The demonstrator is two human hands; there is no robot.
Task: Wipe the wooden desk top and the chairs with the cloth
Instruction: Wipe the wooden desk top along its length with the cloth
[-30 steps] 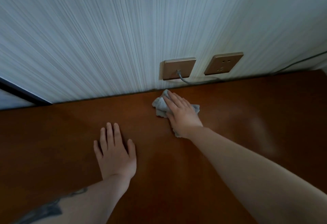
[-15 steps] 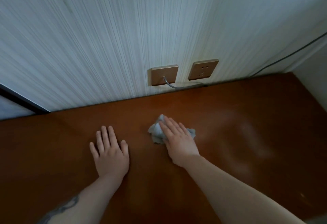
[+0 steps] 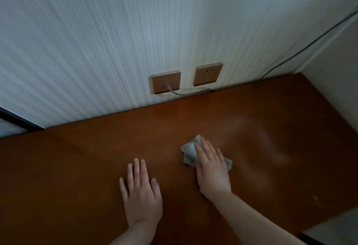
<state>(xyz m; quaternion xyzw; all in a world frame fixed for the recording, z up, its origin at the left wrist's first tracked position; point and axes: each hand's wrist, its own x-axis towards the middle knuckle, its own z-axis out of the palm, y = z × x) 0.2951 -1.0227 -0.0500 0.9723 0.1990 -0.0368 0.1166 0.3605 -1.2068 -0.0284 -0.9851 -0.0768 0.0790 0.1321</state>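
The right hand [image 3: 212, 169] is pressing the crumpled cloth [image 3: 190, 152] flat-fingered onto the wooden desk top [image 3: 87, 157], well short of the wall socket [image 3: 208, 74]. The left hand [image 3: 141, 194] is resting spread, bracing, just beside the cloth's left. Unwiped desk appears to be lying farther left.

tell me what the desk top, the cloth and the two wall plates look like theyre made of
Desk top: reddish-brown wood or wood veneer, smooth with a low sheen; faint streaks catch the light.
Cloth: soft grey fabric, maybe microfibre; it crumples under the right hand.
Wall plates: probably plastic with a matte bronze finish; metal cannot be ruled out.
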